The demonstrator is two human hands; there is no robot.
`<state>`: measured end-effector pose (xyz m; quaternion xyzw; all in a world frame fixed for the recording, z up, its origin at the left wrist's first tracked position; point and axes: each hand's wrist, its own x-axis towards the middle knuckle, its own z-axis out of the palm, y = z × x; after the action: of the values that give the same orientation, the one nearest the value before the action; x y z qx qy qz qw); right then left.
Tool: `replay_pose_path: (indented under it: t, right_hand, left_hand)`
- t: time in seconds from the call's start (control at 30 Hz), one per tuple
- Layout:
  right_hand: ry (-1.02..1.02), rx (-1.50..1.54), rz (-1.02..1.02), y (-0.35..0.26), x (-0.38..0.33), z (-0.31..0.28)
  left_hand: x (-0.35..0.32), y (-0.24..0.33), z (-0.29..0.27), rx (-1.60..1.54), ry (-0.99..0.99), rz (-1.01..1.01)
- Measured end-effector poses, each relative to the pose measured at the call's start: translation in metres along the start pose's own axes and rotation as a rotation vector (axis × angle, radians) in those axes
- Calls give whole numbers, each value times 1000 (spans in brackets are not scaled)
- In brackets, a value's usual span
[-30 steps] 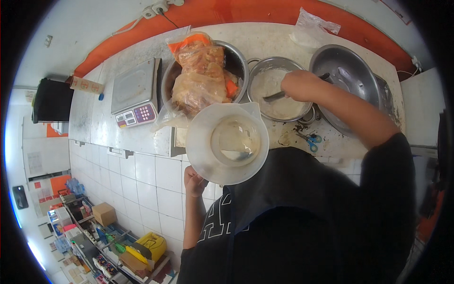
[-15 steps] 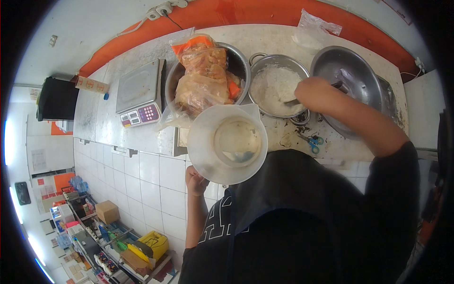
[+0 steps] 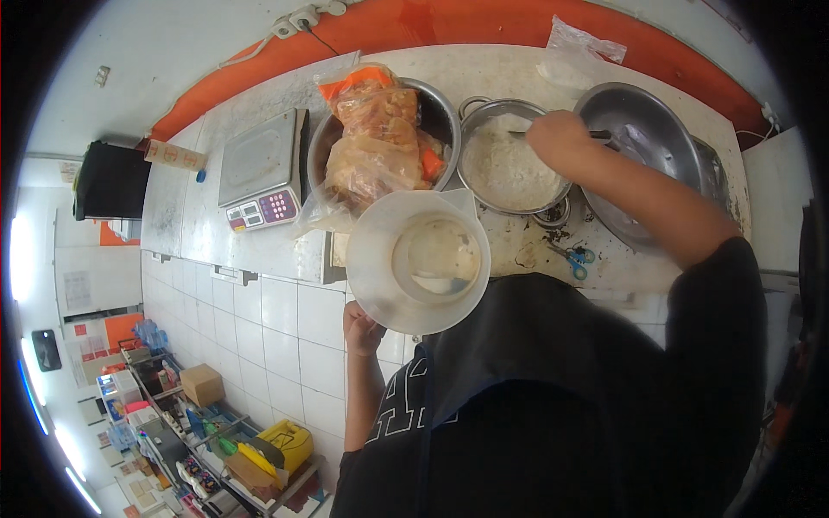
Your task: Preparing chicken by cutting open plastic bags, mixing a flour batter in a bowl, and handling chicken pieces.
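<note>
My left hand (image 3: 363,326) grips the handle of a large translucent plastic jug (image 3: 417,259), held up over the counter edge, with a little pale liquid at its bottom. My right hand (image 3: 557,138) reaches across the counter and is closed on a metal utensil (image 3: 598,135) whose end lies over the big empty steel bowl (image 3: 652,147). Under that hand stands a steel pot (image 3: 505,164) filled with pale, grainy batter or flour. Left of the pot, a steel bowl (image 3: 436,108) holds a clear bag of raw marinated chicken pieces (image 3: 376,142).
A digital scale (image 3: 259,168) sits at the left on the pale counter (image 3: 250,242). Blue-handled scissors (image 3: 572,255) lie near the counter's front. A plastic bag (image 3: 574,52) rests at the back by the orange wall strip. White tiles and cluttered shelves (image 3: 199,423) lie below.
My right hand has moved from over the pot to the right, toward the big empty bowl, carrying the utensil. The jug in my left hand has stayed almost still.
</note>
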<state>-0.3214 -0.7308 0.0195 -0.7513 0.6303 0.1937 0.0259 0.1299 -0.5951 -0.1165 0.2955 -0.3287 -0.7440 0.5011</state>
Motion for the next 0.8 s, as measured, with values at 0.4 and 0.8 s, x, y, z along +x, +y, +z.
replay_pose_path:
  t: [0.4, 0.8]
  right_hand:
    - [-119, 137, -233, -9, -12, -9]
    - [-219, -47, -201, 7, -19, -12]
  left_hand:
    - [5, 8, 29, 26, -31, 6]
    - [-1, 6, 28, 32, -1, 37]
